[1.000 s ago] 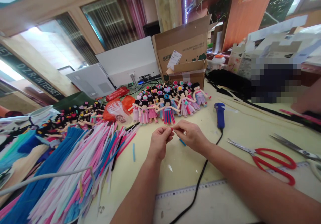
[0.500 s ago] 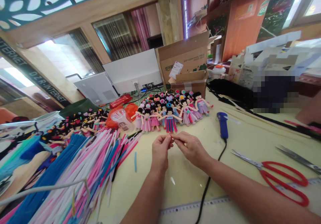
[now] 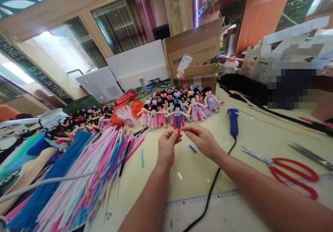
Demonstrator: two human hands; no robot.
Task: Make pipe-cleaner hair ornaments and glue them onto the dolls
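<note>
In the head view my left hand [image 3: 168, 145] is closed in a pinch around a small red piece [image 3: 179, 130], whose lower part is hidden by the fingers. My right hand [image 3: 200, 138] is closed too, its fingertips at the right end of that piece; what they pinch is too small to name. Just beyond both hands stands a doll with a blue and red striped skirt [image 3: 178, 121], in front of several other dolls [image 3: 196, 109]. A short dark blue piece [image 3: 193, 148] lies on the table between my hands, and a light blue piece [image 3: 142, 157] rests to the left.
Colourful fuzzy stems [image 3: 88, 166] cover the left side. To the right are a blue glue gun [image 3: 232, 121] with a black cord, red-handled scissors [image 3: 292, 169] and another pair of scissors [image 3: 312, 155]. A ruler [image 3: 203, 198] lies near the front. A cardboard box [image 3: 192, 51] stands behind.
My hands have come slightly apart, and the right has shifted a little. The dark blue piece between them now shows on the table. The view has tilted and moved slightly.
</note>
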